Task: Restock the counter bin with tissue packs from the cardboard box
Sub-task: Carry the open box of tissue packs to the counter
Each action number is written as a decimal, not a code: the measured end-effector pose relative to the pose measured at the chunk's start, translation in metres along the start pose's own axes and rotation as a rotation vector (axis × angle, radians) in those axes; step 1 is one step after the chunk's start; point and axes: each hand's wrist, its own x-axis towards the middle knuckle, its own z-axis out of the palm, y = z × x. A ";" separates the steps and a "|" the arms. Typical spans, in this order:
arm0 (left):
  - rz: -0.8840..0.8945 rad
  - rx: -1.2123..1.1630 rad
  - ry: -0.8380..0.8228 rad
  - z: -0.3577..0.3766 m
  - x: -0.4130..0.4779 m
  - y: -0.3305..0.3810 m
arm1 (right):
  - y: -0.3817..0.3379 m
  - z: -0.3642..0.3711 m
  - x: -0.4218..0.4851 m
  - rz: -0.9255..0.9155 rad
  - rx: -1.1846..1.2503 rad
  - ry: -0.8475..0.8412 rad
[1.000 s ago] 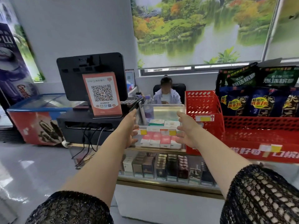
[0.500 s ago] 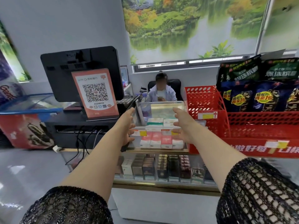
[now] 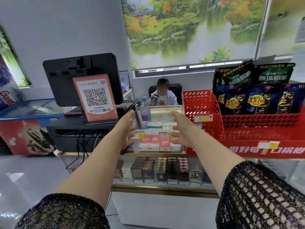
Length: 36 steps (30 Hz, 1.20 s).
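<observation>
Left hand (image 3: 126,129) and right hand (image 3: 182,129) flank the counter bin (image 3: 160,106) — fingers spread, holding nothing. Probably set to grip its sides.

Between the left hand (image 3: 126,131) and the right hand (image 3: 181,129), the clear plastic bin (image 3: 161,106) is open on top, with free air above the tissue packs (image 3: 155,143). Outside the left hand the gap is narrow, hemmed by the QR-code stand (image 3: 95,98) and the black register base (image 3: 79,133). Outside the right hand the red perforated basket (image 3: 204,128) stands just beside the bin. Past the left fingertips a tilted grey device (image 3: 139,115) and a keypad (image 3: 124,105) crowd the corner. Behind the wrists nothing blocks.
</observation>
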 end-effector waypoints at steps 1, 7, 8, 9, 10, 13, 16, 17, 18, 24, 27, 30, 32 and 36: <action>0.001 -0.002 0.002 0.002 -0.003 -0.001 | 0.000 -0.002 -0.004 0.002 -0.002 -0.002; 0.007 0.012 0.015 0.009 -0.021 -0.011 | 0.007 -0.018 -0.031 0.021 -0.021 0.006; 0.005 0.015 0.011 0.010 -0.025 -0.012 | 0.008 -0.020 -0.037 0.020 -0.014 0.015; 0.004 0.017 0.005 0.010 -0.028 -0.014 | 0.010 -0.022 -0.043 0.016 -0.004 0.027; 0.005 0.021 -0.003 0.009 -0.032 -0.014 | 0.013 -0.023 -0.048 0.009 0.005 0.039; 0.022 0.041 -0.037 0.004 -0.043 -0.015 | 0.016 -0.020 -0.068 -0.011 0.010 0.047; 0.056 0.066 -0.085 -0.002 -0.053 -0.014 | 0.018 -0.011 -0.089 -0.046 0.010 0.057; 0.065 0.079 -0.102 -0.004 -0.056 -0.014 | 0.019 -0.008 -0.098 -0.055 0.020 0.070; 0.072 0.090 -0.119 -0.006 -0.058 -0.015 | 0.021 -0.005 -0.106 -0.061 0.029 0.081; 0.066 0.143 -0.285 0.009 -0.087 -0.031 | 0.046 -0.011 -0.165 -0.074 0.051 0.245; 0.058 0.168 -0.397 0.038 -0.109 -0.041 | 0.061 -0.032 -0.199 -0.038 0.096 0.309; 0.058 0.191 -0.522 0.078 -0.136 -0.051 | 0.075 -0.062 -0.235 -0.044 0.112 0.435; 0.060 0.220 -0.606 0.110 -0.154 -0.058 | 0.083 -0.087 -0.261 -0.051 0.126 0.508; 0.043 0.281 -0.780 0.179 -0.208 -0.072 | 0.102 -0.140 -0.327 -0.076 0.180 0.643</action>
